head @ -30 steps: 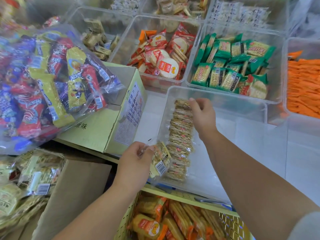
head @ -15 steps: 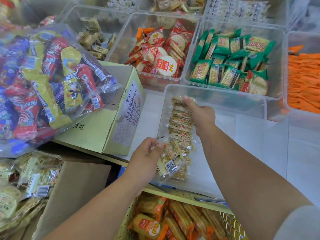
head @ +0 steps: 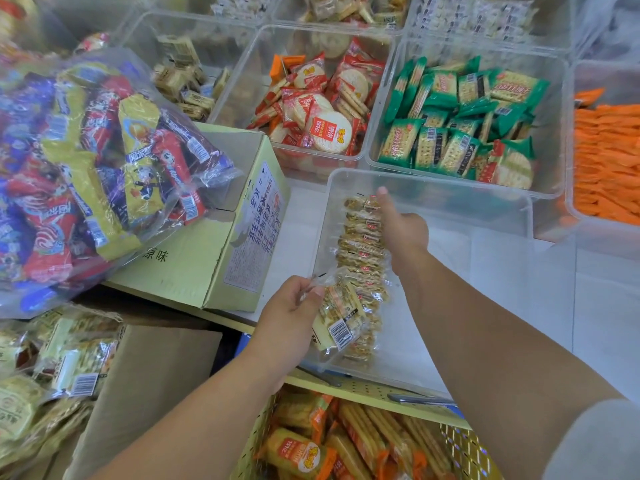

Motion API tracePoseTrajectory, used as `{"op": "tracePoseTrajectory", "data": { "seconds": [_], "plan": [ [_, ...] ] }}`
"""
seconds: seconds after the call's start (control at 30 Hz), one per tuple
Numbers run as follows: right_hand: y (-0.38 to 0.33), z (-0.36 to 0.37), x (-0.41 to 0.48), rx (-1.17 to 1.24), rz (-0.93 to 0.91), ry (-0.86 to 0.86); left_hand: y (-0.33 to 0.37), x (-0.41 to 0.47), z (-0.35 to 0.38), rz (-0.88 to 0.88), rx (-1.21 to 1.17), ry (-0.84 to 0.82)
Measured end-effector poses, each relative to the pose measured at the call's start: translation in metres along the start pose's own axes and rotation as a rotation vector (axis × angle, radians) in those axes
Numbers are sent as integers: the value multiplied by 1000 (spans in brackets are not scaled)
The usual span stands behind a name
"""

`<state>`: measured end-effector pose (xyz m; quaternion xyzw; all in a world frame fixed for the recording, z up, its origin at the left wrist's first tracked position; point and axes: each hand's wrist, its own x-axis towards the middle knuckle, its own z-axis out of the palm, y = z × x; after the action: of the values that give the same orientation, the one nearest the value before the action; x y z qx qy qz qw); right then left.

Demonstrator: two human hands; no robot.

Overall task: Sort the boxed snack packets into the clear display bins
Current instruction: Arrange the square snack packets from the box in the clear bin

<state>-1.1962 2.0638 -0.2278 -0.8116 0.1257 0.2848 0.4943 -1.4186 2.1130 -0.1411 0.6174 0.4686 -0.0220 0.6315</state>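
Left hand (head: 291, 313) pinches a packet (head: 341, 317) at the 6 o'clock end of the row (head: 362, 251), which runs 6 to 12 in the bin (head: 450, 199). Right hand (head: 403, 230) presses the 12 o'clock end, one finger straight.

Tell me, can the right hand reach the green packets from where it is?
Probably yes. The right hand touches the row in the near bin; the green packets lie in an open bin just beyond, nothing covering them.

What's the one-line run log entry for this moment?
stage: filling clear bin | right hand: touches packet row, far end | left hand: pinches one packet at near end | row: along bin's left side
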Motion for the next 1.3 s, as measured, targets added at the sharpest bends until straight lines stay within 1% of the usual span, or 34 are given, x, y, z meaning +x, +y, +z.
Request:
{"op": "tracePoseTrajectory", "data": {
  "seconds": [0.03, 0.07, 0.13, 0.17, 0.23, 0.3, 0.33, 0.4, 0.47, 0.5, 0.53, 0.57, 0.63, 0.7, 0.77, 0.8, 0.87, 0.93, 1.0, 1.07, 1.1, 1.13, 1.2, 1.23, 1.27, 1.3],
  "plan": [
    [1, -1, -4, 67, -25, 18, 1, 0, 0, -4, -4, 2],
    [4, -1, -6, 138, -25, 0, 1, 0, -1, -4, -8, 3],
    [9, -2, -11, 274, 39, -120, 2, 0, -1, 3, -17, 1],
    [11, -2, -15, 298, 59, -184, 3, 0, -2, 4, -19, -1],
    [12, -3, -22, 255, 28, -287, 4, 0, -1, 0, -14, -11],
    [9, -5, -30, 187, 24, -342, 5, 0, -2, 0, -4, -26],
    [6, -8, -33, 156, 40, -333, 6, -1, -1, 4, 0, -35],
    [2, -17, -39, 73, 12, -231, 6, -5, -1, 22, -10, -15],
    [-2, -33, -50, 46, -106, -112, 8, -10, 1, 53, -38, 89],
    [-3, -42, -60, 56, -181, -93, 10, -14, 0, 83, -56, 157],
    [-4, -52, -74, 52, -254, -114, 12, -20, -1, 131, -54, 212],
    [-5, -62, -89, 28, -309, -170, 13, -26, -3, 199, -10, 244],
    [-1, -82, -122, -12, -326, -327, 15, -41, -10, 414, 155, 239],
    [7, -99, -152, 29, -245, -482, 14, -56, -17, 689, 317, 188],
    [16, -112, -179, 142, -129, -653, 10, -70, -20, 976, 514, 159],
    [22, -115, -189, 214, -86, -718, 6, -75, -20, 1090, 586, 148],
    [34, -119, -204, 316, -88, -751, 2, -86, -19, 1213, 638, 130],
    [45, -119, -212, 376, -134, -707, 0, -95, -18, 1247, 649, 112],
    [50, -119, -219, 419, -168, -678, -2, -105, -19, 1199, 671, 91],
    [51, -121, -226, 451, -209, -648, -5, -115, -22, 1054, 671, 59],
    [51, -123, -229, 460, -234, -638, -4, -120, -22, 951, 609, 47],
    [51, -125, -231, 466, -252, -640, -4, -125, -21, 820, 470, 29],
    [54, -129, -233, 465, -283, -678, -1, -129, -17, 494, 35, -20],
    [54, -131, -235, 462, -301, -700, 1, -128, -14, 363, -120, -40],
    [55, -133, -237, 456, -324, -709, 4, -126, -13, 309, -171, -40],
    [56, -134, -239, 437, -348, -696, 7, -126, -12, 297, -172, -45]
  ]
}}
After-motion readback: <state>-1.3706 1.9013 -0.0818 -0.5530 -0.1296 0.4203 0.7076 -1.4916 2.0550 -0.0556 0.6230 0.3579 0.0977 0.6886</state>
